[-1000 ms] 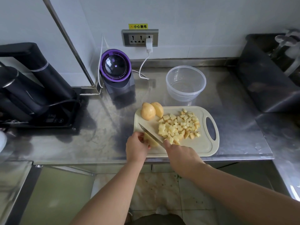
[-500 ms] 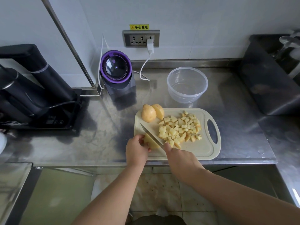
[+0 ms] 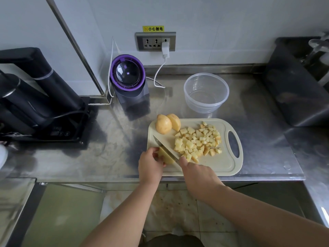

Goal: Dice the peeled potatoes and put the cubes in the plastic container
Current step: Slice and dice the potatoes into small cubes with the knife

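A pale cutting board (image 3: 226, 164) lies at the counter's front edge. On its near left corner my left hand (image 3: 150, 166) holds a potato piece (image 3: 165, 156) down with curled fingers. My right hand (image 3: 197, 175) grips a knife (image 3: 165, 147) whose blade lies across that piece, tip pointing far left. A pile of potato cubes (image 3: 197, 141) covers the board's middle. Two potato pieces (image 3: 167, 124) sit at the board's far left corner. The clear plastic container (image 3: 206, 92) stands behind the board with nothing in it.
A purple-topped appliance (image 3: 127, 77) stands behind the board to the left, its white cable (image 3: 158, 72) running to a wall socket. Black machines (image 3: 33, 97) fill the left counter. A dark bin (image 3: 299, 82) sits at the right.
The knife blade has shifted slightly along the potato piece under my left hand. Both hands stay at the board's near left corner.
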### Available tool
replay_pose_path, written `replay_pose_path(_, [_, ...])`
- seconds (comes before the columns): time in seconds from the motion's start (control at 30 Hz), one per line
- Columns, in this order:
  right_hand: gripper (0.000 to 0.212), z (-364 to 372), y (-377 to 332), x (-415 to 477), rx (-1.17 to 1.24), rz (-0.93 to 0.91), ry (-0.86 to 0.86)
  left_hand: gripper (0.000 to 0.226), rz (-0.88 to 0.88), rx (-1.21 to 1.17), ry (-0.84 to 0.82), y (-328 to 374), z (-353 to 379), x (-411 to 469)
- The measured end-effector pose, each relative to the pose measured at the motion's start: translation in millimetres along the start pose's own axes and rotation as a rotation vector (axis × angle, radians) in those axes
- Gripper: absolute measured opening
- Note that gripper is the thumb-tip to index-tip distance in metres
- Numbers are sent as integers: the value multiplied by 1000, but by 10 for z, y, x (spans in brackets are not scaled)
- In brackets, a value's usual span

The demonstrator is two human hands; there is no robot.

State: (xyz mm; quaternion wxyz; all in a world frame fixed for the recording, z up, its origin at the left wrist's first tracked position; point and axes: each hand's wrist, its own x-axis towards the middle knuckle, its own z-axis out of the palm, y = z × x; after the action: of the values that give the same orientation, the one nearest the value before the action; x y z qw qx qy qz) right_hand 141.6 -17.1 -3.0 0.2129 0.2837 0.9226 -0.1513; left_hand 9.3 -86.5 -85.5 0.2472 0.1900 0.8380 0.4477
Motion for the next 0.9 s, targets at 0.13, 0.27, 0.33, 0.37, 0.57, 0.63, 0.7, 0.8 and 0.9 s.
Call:
replay_pose_path(0.13, [47, -6, -5, -1, 2, 0, -19, 23, -11, 7, -3, -16, 14, 12])
replay_pose_path(0.27, [49, 1, -16, 20, -22, 1, -33, 24, -18, 15, -2, -28, 24, 28])
replay_pose_path(0.33, [51, 7, -21, 28, -32, -3, -40, 24, -23, 22, -5, -39, 33, 41])
replay_pose_path(0.37, [51, 4, -19, 34, -31, -3, -44, 25, -22, 33, -4, -51, 41, 51])
replay_pose_path(0.57, [55, -26, -54, 115, -24, 4, -68, 28, -31, 78, -9, -73, 60, 79])
replay_pose_path(0.63, [55, -34, -68, 139, -33, 5, -71, 28, -32, 79, -12, -64, 58, 76])
replay_pose_path(0.7, [53, -45, -80, 149, -41, 7, -64, 27, -32, 77, -14, -65, 59, 81])
replay_pose_path(0.8, [55, -49, -101, 174, -40, 16, -46, 24, -33, 78, -20, -46, 46, 72])
replay_pose_path(0.9, [54, -69, -99, 157, 13, 29, -41, 24, -31, 74, -17, -33, 29, 58])
